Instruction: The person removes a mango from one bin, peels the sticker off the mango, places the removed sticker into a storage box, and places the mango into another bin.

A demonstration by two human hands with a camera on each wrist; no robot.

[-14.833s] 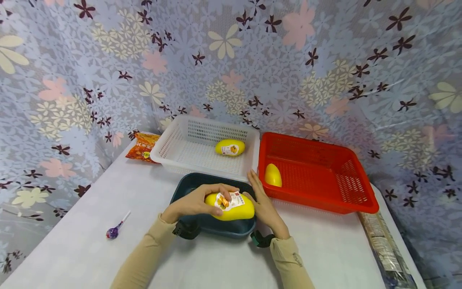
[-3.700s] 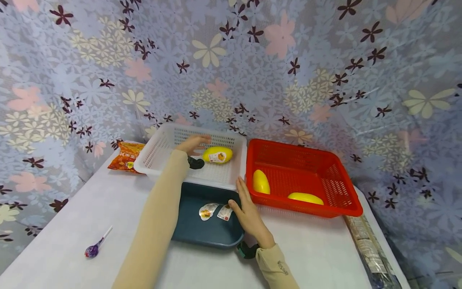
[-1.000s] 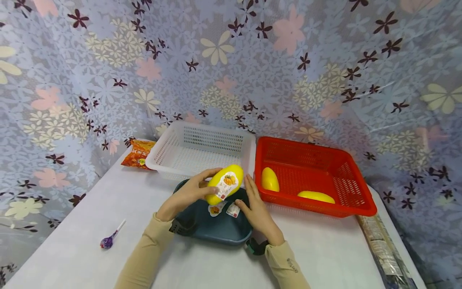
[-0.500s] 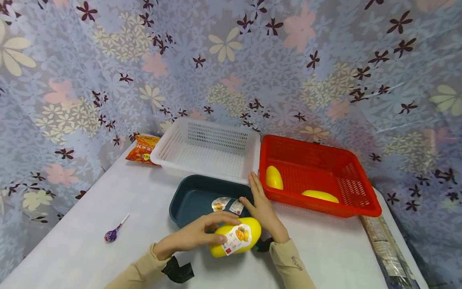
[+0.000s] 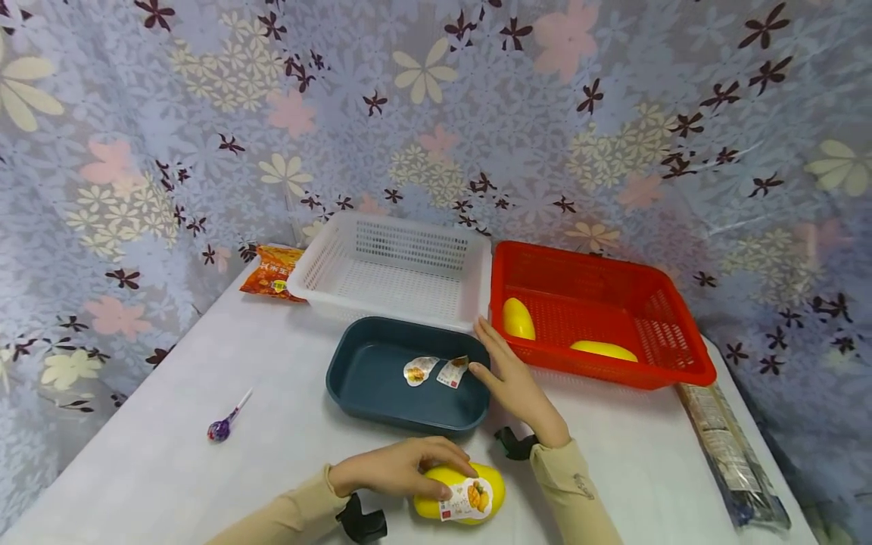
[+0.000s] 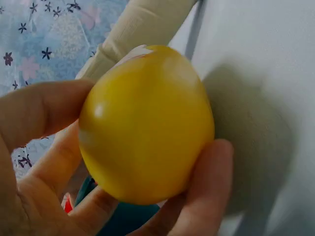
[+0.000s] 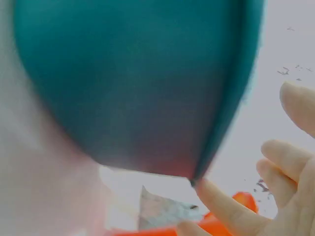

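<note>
My left hand (image 5: 402,465) grips a yellow mango (image 5: 493,488) just above or on the table, in front of the dark teal tray (image 5: 371,378); I cannot tell if it touches the cloth. A white sticker (image 5: 470,499) with fruit pictures is on its side. In the left wrist view, thumb and fingers curl round the mango (image 6: 147,128). My right hand (image 5: 514,390) has its fingers extended at the tray's right rim. One finger touches the rim in the right wrist view, beside the tray wall (image 7: 138,83). Two peeled stickers (image 5: 420,371) lie inside the tray.
Behind the tray stands a white perforated basket (image 5: 402,291). Right of it, a red basket (image 5: 599,303) holds two yellow mangoes (image 5: 519,319). An orange snack bag (image 5: 272,272) lies back left, a lollipop (image 5: 219,430) at left, and a long plastic-wrapped packet (image 5: 732,462) at right.
The left hand has taken the mango from the white basket and brought it over the tray, then nearer me. Since the oldest frame, the tray gained two stickers and the red basket a second mango.
</note>
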